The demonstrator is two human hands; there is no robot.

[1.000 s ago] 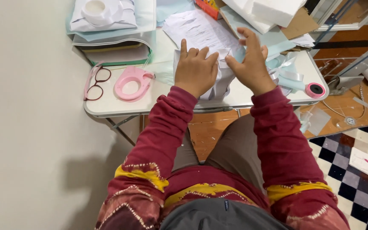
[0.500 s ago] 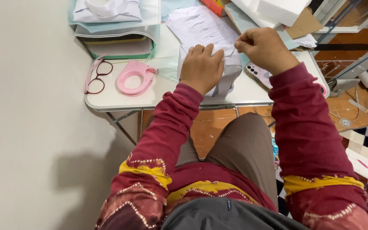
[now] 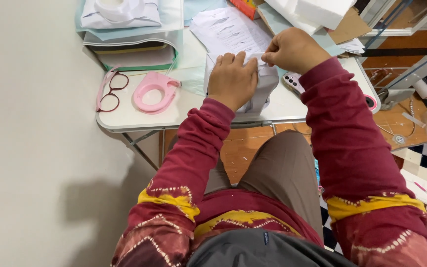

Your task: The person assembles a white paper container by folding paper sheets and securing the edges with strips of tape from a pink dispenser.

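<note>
While nothing at the far left of the frame is being handled, a pair of dark-rimmed glasses (image 3: 108, 92) lies folded out on the white table (image 3: 139, 118), and just right of it a pink tape dispenser (image 3: 154, 92) rests flat, both near the hands without crowding them. Above them, in the upper left, a stack of clear and green folders (image 3: 133, 47) holds papers, with a white roll-like thing on top; I cannot tell what it is. At the centre, the left hand (image 3: 232, 80) lies palm down with fingers spread on a small white-wrapped box (image 3: 259, 86), apparently pressing it so it stays put. Right of it, the right hand (image 3: 292, 49) is curled shut, pinching the wrapping's edge at the box's top. Whatever the box holds is hidden. A white phone (image 3: 292, 81) peeks out beside the box, under the right forearm.
</note>
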